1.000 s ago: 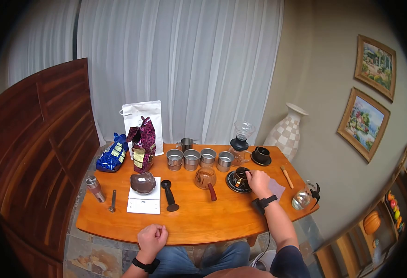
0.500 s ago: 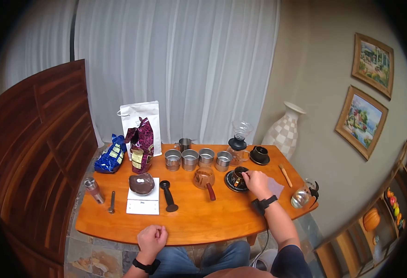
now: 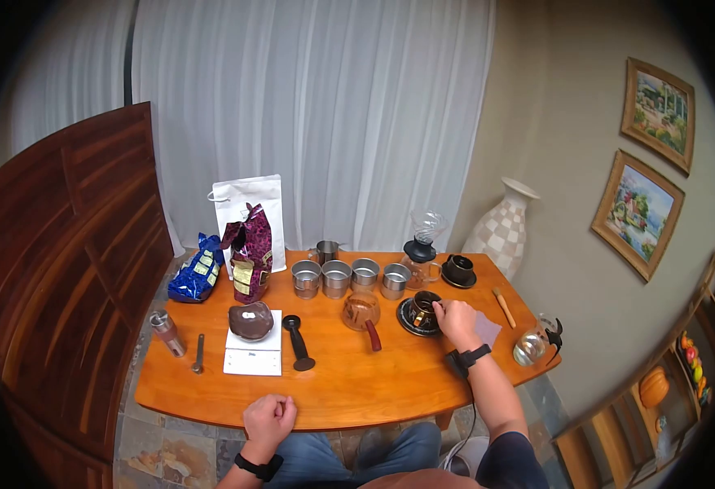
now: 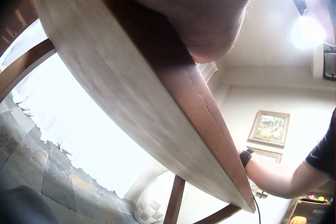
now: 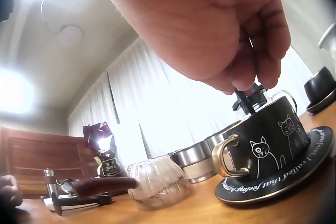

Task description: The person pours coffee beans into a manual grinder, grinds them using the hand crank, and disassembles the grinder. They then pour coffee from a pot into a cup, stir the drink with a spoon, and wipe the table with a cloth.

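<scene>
A black cup with white cat drawings and a gold handle stands on a black saucer with white lettering. My right hand is over the cup's right side in the head view, fingers curled round a thin dark stick-like handle that slants down into the cup. The handle's lower end is hidden inside. At the table's front edge my left hand rests with loosely curled fingers and holds nothing visible; the left wrist view shows mainly its underside and the table edge.
Left of the cup stands a glass pot with a red-brown handle. Several metal cups line up behind it. A glass kettle is near the right edge; a purplish cloth lies beside my right hand.
My right hand's fingertips have shifted slightly over the cup, still gripping the thin handle. My left hand stays at the table edge. The head view has swayed a little.
</scene>
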